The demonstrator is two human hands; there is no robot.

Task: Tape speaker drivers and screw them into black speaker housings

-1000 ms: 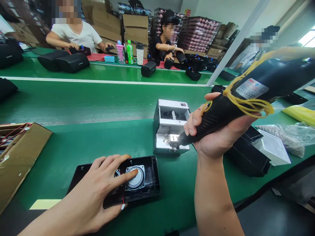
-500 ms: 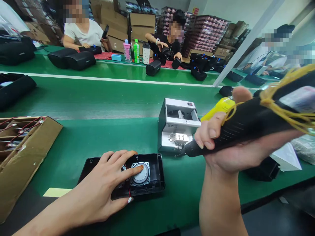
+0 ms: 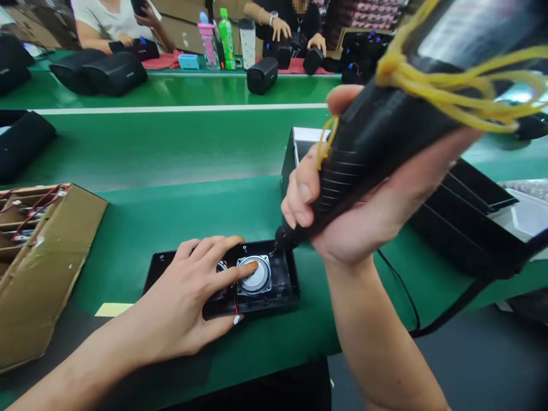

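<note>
A black speaker case [image 3: 286, 279] lies open side up on the green work surface [image 3: 188, 211]. Set in it is a round speaker driver [image 3: 260, 281], and a second driver is partly covered by fingers. My left hand [image 3: 188, 302] spans the case, index finger pressing on the driver's centre and thumb at the near edge by a red wire with a white plug. My right hand [image 3: 355, 228] is wrapped round a black electric screwdriver [image 3: 363, 154] bound with yellow bands. The screwdriver slants down to the left, its tip at the case's far right corner area beside the driver.
A cardboard box [image 3: 68, 257] with dividers and wired parts stands at left. Behind my right hand sits a silver-black machine [image 3: 287, 160], mostly hidden. Black housings [image 3: 458, 217] lie at right. Across the belt are two people, bottles [image 3: 226, 40] and finished-looking speakers [image 3: 115, 73].
My right hand has brought the screwdriver left and down, from beside the machine to the speaker case. My left hand stays on the case. The view has tilted downward.
</note>
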